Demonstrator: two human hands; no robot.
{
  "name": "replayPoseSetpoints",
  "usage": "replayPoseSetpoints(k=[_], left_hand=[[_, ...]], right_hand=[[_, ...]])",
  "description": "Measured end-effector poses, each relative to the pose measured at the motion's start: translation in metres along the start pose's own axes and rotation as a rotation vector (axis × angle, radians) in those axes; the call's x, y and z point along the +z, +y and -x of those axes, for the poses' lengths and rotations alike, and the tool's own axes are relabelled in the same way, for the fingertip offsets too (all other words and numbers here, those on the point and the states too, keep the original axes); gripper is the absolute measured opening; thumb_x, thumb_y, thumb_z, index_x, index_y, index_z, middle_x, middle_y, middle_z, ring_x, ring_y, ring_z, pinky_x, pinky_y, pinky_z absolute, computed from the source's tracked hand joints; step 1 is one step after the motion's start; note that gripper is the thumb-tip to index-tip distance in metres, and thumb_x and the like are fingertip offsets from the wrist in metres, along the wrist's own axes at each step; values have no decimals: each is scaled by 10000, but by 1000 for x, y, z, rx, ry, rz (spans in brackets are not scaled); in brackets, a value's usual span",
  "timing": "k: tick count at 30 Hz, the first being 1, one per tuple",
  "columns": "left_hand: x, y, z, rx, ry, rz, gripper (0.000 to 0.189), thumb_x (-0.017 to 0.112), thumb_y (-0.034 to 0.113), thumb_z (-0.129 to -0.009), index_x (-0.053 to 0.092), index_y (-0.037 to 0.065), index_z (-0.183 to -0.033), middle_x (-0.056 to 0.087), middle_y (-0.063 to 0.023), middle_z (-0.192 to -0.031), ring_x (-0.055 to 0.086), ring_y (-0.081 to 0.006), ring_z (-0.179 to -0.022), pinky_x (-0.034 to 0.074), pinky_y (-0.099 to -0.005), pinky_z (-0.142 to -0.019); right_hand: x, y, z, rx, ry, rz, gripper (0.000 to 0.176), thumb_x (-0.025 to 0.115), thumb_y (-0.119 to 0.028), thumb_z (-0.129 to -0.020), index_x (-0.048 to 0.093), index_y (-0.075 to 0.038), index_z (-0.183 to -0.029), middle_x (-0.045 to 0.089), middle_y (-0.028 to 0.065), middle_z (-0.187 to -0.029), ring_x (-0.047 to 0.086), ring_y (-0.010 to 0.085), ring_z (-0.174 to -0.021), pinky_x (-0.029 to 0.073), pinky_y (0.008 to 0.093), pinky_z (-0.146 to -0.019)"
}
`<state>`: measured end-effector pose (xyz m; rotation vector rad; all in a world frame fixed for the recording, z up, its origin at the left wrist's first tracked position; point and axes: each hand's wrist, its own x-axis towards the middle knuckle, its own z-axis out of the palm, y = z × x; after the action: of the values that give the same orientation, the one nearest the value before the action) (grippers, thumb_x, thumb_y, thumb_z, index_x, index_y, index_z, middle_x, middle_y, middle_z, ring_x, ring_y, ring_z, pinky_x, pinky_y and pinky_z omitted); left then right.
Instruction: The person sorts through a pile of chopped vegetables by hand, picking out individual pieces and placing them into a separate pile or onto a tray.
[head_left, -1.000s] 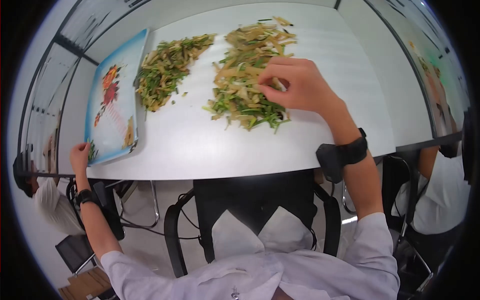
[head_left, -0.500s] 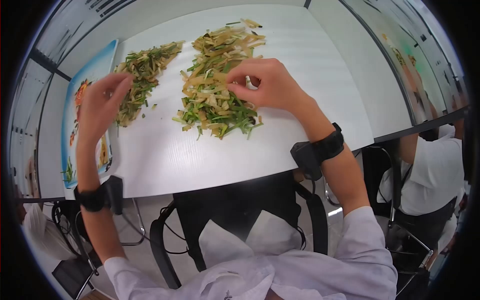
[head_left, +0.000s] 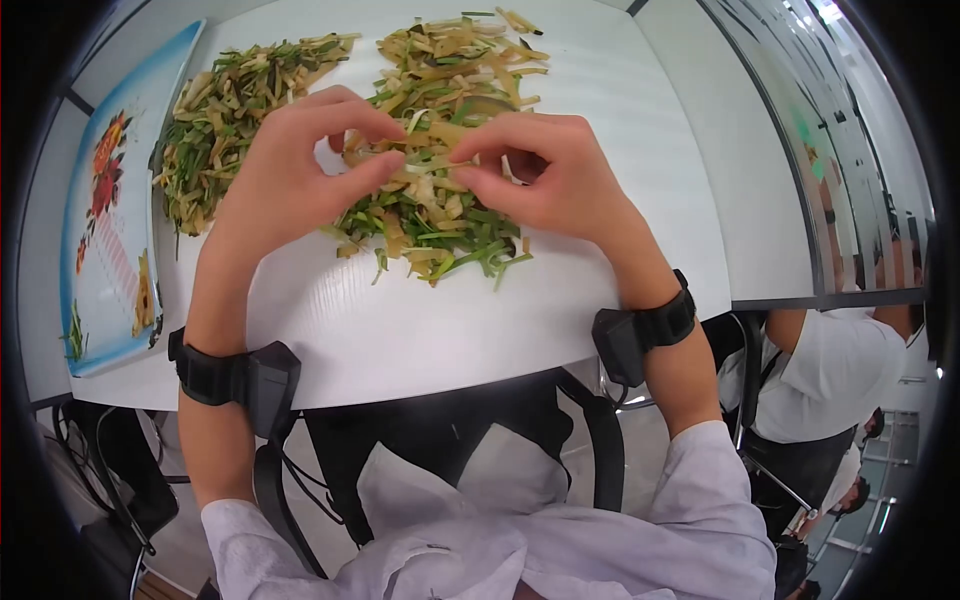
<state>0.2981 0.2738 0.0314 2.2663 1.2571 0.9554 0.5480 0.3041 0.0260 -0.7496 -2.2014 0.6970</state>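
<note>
Over a pile of chopped vegetable strips (head_left: 440, 225), green and pale yellow mixed, both my hands come close together. My right hand (head_left: 555, 175) pinches a thin pale vegetable strip (head_left: 432, 164) between thumb and forefinger; the strip stretches leftward from the fingertips. Facing it, my left hand (head_left: 305, 170) has its thumb and forefinger apart, with the tips right by the strip's other end. Its remaining fingers are curled and partly hidden. To the left lies a second pile of strips (head_left: 215, 130), greener and darker, partly behind my left hand.
A white tray (head_left: 165, 65) with a blue rim and flower print lies at the table's left side, a few green bits on it. Low partitions edge the white table (head_left: 400, 340). A person in a white top (head_left: 840, 370) sits beyond the right partition.
My left hand has moved right, from beside the tray to the middle pile near my right hand. My right hand stays over the pile. The view has shifted a little.
</note>
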Motion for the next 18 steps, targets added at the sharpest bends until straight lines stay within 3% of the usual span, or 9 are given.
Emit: replayPoseSetpoints(k=[1, 2, 4, 5, 14, 18], left_hand=[[0, 6, 0, -50, -5, 27, 161, 742, 65, -788, 723, 53, -947, 646, -36, -988, 588, -155, -894, 455, -284, -765], [1, 5, 1, -50, -8, 32, 161, 742, 65, -788, 723, 53, -947, 646, -36, -988, 588, -155, -894, 455, -284, -765], [2, 3, 2, 178, 72, -140, 126, 743, 50, -777, 720, 49, -901, 657, -49, -991, 609, -204, -935, 478, -320, -827], [0, 7, 3, 121, 44, -112, 114, 745, 39, -763, 719, 43, -874, 659, -57, -995, 616, -238, -972, 480, -347, -883], [5, 13, 3, 200, 56, -152, 149, 772, 23, -726, 713, 55, -858, 674, -50, -970, 616, -231, -921, 493, -346, -838], [11, 17, 2, 194, 140, -121, 145, 770, 6, -744, 709, 42, -871, 683, -58, -934, 599, -189, -817, 495, -309, -748]], right_hand=[[-2, -1, 0, 13, -7, 11, 115, 758, -63, -772, 727, -95, -878, 615, -33, -638, 396, 38, -491, 297, 214, -456], [-2, -1, 1, 18, -8, 12, 115, 758, -63, -772, 727, -95, -878, 615, -33, -638, 396, 38, -491, 297, 214, -456], [-3, 1, 2, 39, 14, 23, 113, 751, -54, -778, 727, -91, -883, 625, -31, -649, 387, 33, -488, 292, 215, -456], [-4, 2, 1, -1, 20, 27, 112, 744, -53, -786, 728, -88, -891, 636, -25, -662, 379, 32, -483, 286, 216, -454], [-7, 1, 1, -10, 18, 40, 120, 741, -54, -788, 729, -86, -904, 642, -20, -665, 378, 31, -476, 288, 219, -451], [-8, 4, 1, -20, 26, 55, 139, 746, -72, -788, 731, -89, -925, 642, -24, -668, 376, 34, -478, 291, 221, -452]])
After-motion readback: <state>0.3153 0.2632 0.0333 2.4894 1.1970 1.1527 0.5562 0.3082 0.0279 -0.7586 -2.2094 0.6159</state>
